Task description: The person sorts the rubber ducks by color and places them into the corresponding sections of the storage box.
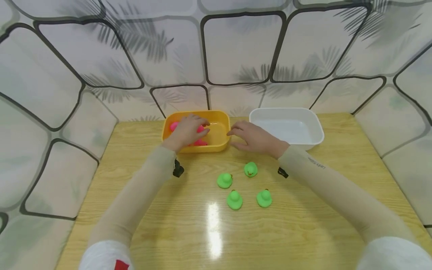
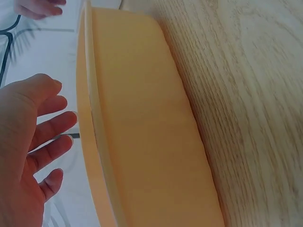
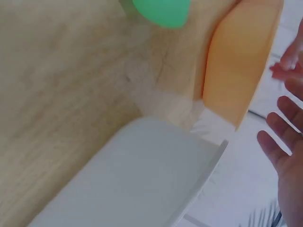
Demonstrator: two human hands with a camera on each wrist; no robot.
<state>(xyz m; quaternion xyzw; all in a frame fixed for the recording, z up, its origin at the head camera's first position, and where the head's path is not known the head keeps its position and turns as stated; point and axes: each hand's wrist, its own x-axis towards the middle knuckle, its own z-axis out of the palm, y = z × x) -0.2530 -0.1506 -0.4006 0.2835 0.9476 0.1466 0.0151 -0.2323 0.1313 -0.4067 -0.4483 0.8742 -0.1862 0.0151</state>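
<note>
Pink ducks (image 1: pixel 200 141) lie in the yellow tub (image 1: pixel 221 144) under the released left hand (image 1: pixel 187 129); right hand (image 1: pixel 256 138) released too; four green ducks (image 1: pixel 234 199) wait on the worktop (image 1: pixel 152 210); white tub (image 1: pixel 310 140) bare.

The yellow rectangular plastic tub (image 1: pixel 219 144) and the white rectangular plastic tub (image 1: pixel 315 137) stand side by side at the back edge of the light wooden table (image 1: pixel 135 210), close against the patterned wall panels (image 1: pixel 243 48); the narrow gap between them is filled by the right hand (image 1: pixel 254 139); the left hand (image 1: pixel 187 131) covers the yellow tub's opening; four small green rubber ducks (image 1: pixel 243 185) cluster mid-table, bare wood open on both sides and in front.
</note>
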